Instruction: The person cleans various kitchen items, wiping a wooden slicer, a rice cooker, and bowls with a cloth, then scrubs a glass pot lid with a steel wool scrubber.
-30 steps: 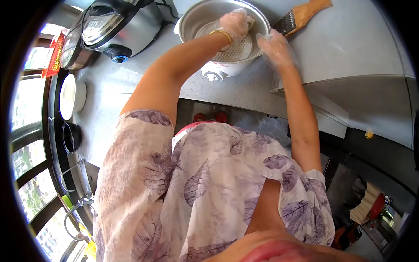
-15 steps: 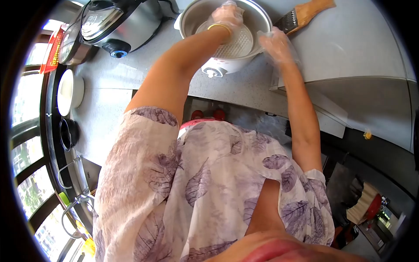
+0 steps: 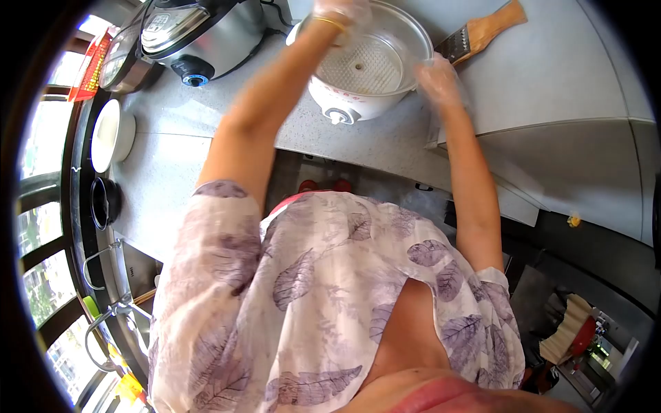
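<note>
The left hand (image 3: 342,9) is located above the far-left part of the electric pot (image 3: 365,104) and is partly cut off by the upper edge of the view. Its finger position, grip and contact with the pot cannot be determined. The right hand (image 3: 439,76) is at the right side of the pot rim, fingers bent; blur prevents confirming whether it grips the rim. Both hands are covered by clear plastic gloves (image 3: 361,14). A gold-coloured bracelet (image 3: 329,22) encircles the left wrist.

The pot stands upright on the grey counter (image 3: 172,148), in front of the person. Its outer wall is white, its interior metallic, with a textured plate (image 3: 377,77) at the bottom. A white knob (image 3: 337,118) is mounted on the near face.

A grater (image 3: 482,33) with a wooden handle is positioned just beyond the right hand, metal end toward the pot. To the left of the pot stands a silver cooker (image 3: 224,51) with a blue-ringed dial (image 3: 195,80). Farther left, a red basket (image 3: 88,72) is near the window. Nearer the person, a white bowl (image 3: 126,135) and a black bowl (image 3: 114,204) occupy the left edge of the counter.
</note>
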The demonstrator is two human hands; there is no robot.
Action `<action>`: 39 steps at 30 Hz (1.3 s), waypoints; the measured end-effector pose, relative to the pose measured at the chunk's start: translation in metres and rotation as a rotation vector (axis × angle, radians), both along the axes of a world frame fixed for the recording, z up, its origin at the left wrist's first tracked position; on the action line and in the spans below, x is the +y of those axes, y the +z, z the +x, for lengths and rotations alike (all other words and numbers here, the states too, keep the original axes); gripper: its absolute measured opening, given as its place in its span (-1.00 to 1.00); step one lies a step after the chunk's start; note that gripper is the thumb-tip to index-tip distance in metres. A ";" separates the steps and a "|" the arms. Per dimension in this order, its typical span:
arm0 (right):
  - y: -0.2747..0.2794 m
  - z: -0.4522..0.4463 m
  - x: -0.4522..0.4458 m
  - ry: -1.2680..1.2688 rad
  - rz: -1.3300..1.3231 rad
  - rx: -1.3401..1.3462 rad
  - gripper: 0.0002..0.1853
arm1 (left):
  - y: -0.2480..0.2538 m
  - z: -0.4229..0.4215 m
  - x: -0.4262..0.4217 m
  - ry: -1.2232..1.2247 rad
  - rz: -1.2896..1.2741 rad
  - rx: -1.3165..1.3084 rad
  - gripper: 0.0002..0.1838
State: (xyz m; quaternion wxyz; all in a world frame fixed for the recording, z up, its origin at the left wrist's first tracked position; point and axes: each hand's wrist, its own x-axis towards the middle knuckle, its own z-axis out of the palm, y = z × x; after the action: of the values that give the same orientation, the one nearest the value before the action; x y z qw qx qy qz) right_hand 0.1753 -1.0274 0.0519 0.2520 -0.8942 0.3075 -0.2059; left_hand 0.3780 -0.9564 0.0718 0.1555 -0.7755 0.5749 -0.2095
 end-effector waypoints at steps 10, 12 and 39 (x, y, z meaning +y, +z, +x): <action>-0.012 0.000 -0.011 -0.001 0.259 -0.154 -0.53 | 0.010 0.108 0.289 -0.226 -0.586 0.533 -0.69; -0.008 -0.001 -0.003 -0.052 0.212 -0.142 -0.52 | -0.002 0.072 0.322 0.145 -0.784 1.265 -0.71; -0.020 0.005 -0.025 -0.139 0.507 -0.122 -0.61 | -0.128 -0.093 0.343 0.222 -1.142 1.824 -0.80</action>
State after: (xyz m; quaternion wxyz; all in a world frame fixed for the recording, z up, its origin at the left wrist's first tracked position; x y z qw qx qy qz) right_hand 0.1805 -1.0524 0.0318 0.4713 -0.7651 0.3940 -0.1928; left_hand 0.2847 -0.6136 -0.0561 -0.6970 -0.6449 0.2181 0.2250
